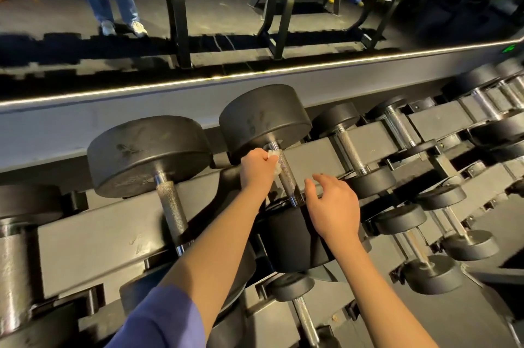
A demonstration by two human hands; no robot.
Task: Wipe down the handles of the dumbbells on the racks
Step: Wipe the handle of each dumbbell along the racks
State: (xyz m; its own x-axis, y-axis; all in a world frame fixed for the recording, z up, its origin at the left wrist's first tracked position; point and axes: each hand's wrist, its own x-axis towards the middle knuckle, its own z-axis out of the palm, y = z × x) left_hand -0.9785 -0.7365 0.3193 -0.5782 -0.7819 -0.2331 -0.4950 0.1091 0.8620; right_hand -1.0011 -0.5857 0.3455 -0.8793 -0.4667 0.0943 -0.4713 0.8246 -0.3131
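Purple sleeve (167, 319) comes in close at the bottom, on the left arm. Left of the left grip (256, 169), a big black dumbbell (147, 154) lies on the gray rack (93, 237), and its shiny bar is bare. The left grip is curled tight around a small white wipe (273, 155) and presses it on the top part of the handle (287, 177) of the next big dumbbell (263, 118). That handle runs down from this grip toward the right grip (334, 206). The right grip is loose and wide, with fingers spread a bit, and holds nothing. It hovers over the near end of the same dumbbell, just right of the low end of the handle. I cannot tell if the thumb touches it. Right of the right grip, smaller dumbbells (350, 154) lie in a row on the rack.
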